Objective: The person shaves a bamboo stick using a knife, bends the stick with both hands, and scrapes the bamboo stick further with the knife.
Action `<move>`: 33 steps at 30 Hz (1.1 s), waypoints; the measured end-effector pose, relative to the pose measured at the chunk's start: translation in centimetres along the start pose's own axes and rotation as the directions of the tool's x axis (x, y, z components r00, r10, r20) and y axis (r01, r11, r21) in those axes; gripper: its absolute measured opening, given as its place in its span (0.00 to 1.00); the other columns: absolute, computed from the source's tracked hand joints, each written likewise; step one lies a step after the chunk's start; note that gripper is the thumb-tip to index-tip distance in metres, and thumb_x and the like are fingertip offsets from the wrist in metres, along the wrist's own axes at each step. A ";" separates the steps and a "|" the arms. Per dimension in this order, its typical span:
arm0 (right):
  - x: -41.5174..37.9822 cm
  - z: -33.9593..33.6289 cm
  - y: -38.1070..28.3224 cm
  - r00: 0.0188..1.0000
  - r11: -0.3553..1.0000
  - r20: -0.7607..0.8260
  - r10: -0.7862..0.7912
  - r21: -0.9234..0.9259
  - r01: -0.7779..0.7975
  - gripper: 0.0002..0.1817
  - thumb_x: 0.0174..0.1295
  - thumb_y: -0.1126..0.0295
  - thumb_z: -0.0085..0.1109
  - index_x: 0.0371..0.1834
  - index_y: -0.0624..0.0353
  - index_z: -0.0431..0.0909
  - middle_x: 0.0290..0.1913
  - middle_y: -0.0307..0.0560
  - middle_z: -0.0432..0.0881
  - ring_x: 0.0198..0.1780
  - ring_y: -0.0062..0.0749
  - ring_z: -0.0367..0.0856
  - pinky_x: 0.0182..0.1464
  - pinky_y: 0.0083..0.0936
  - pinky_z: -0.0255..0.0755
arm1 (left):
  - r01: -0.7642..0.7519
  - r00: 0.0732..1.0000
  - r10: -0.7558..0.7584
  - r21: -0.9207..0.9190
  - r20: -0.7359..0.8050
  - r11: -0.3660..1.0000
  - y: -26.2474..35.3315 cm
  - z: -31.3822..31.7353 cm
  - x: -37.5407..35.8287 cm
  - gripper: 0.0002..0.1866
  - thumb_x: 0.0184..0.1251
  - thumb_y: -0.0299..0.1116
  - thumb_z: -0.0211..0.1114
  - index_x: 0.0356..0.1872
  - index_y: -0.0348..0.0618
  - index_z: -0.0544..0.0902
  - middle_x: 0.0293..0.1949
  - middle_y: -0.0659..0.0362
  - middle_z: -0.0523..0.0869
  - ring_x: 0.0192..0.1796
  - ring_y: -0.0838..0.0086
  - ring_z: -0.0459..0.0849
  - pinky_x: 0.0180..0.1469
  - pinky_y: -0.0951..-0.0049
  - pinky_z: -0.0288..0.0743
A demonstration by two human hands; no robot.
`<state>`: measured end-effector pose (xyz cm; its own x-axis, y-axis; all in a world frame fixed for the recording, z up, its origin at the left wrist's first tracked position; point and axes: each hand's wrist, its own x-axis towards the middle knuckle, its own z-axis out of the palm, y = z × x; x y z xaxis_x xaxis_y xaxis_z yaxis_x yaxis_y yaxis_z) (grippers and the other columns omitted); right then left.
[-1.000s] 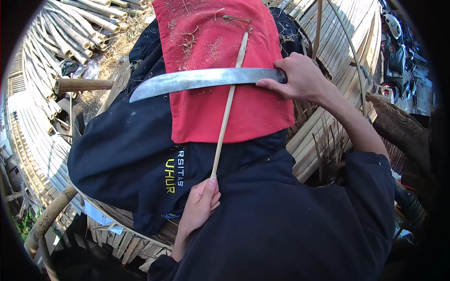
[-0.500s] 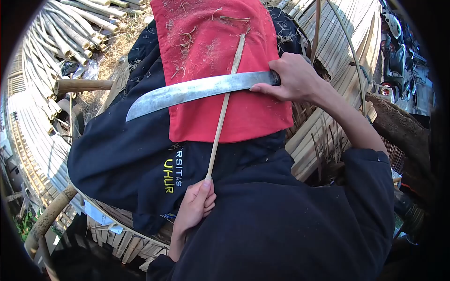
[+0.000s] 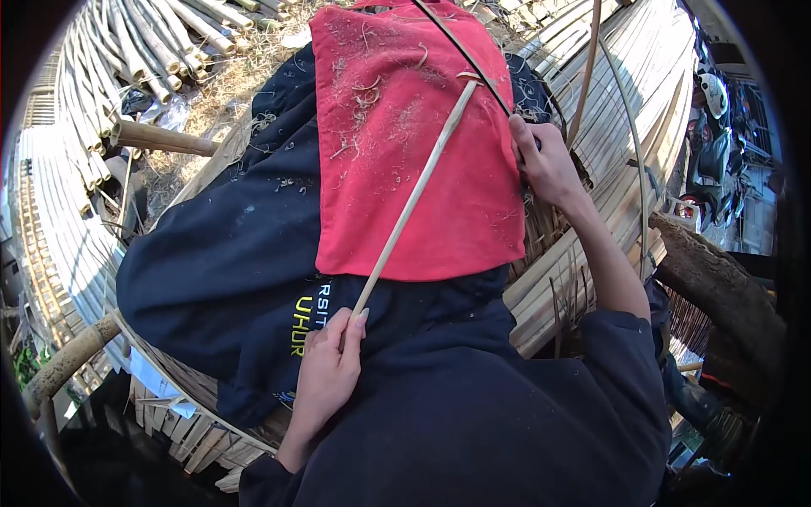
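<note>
My left hand [image 3: 332, 363] is closed around the lower end of a thin, pale bamboo stick [image 3: 410, 207]. The stick slants up and to the right over a red cloth [image 3: 363, 228] spread across my lap. Its far end lies close to the blade of a machete [image 3: 463, 53], seen nearly edge-on, with a curled shaving by the tip. On the right side of the cloth, my right hand [image 3: 547, 165] grips the machete's dark handle. Shavings and dust are scattered on the cloth and on the dark trousers [image 3: 203, 279] beneath.
Cut bamboo poles [image 3: 139, 46] lie in a pile at upper left, near a thick bamboo pole end [image 3: 165, 138]. Split bamboo strips [image 3: 650, 76] spread along the right. Beyond them stands a parked motorcycle [image 3: 718, 156]. A rough log [image 3: 718, 262] sits at right.
The machete has turned from flat across the stick to nearly edge-on, pointing up and away near the stick's far end. The right hand has moved right and down; the left keeps hold.
</note>
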<state>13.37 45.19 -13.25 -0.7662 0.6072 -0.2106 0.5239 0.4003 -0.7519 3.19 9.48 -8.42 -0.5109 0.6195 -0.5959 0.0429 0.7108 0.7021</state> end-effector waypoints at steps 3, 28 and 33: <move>0.6 -0.1 -0.4 0.998 0.965 0.031 -0.052 -0.256 0.058 0.39 0.70 0.40 0.51 0.17 0.71 0.71 0.13 0.50 0.66 0.17 0.38 0.66 0.26 0.36 0.61 | -0.121 0.988 0.129 0.102 -0.084 0.987 2.5 0.6 2.9 0.13 0.78 0.32 0.54 0.32 0.33 0.73 0.20 0.43 0.75 0.23 0.47 0.75 0.27 0.56 0.63; 0.6 -0.6 -3.6 0.979 0.809 0.194 -0.063 -0.565 0.164 0.37 0.64 0.40 0.59 0.19 0.72 0.79 0.16 0.64 0.73 0.22 0.55 0.77 0.32 0.44 0.69 | -0.160 0.980 0.171 0.110 -0.099 0.981 1.6 2.9 1.7 0.12 0.78 0.29 0.52 0.31 0.35 0.70 0.14 0.42 0.71 0.18 0.45 0.75 0.21 0.53 0.62; -0.3 0.9 -4.3 0.934 0.750 0.306 -0.184 -0.570 0.335 0.40 0.60 0.35 0.59 0.18 0.71 0.78 0.13 0.60 0.71 0.19 0.52 0.76 0.28 0.42 0.70 | -0.150 0.984 0.157 0.079 -0.088 0.985 1.8 3.5 1.4 0.12 0.79 0.29 0.52 0.31 0.35 0.71 0.14 0.42 0.71 0.18 0.45 0.75 0.20 0.53 0.61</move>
<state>10.99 42.65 -10.49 -0.9259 0.2833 -0.2498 0.3488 0.8950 -0.2781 5.53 12.73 -9.36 -0.5712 0.6916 -0.4420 0.1872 0.6341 0.7503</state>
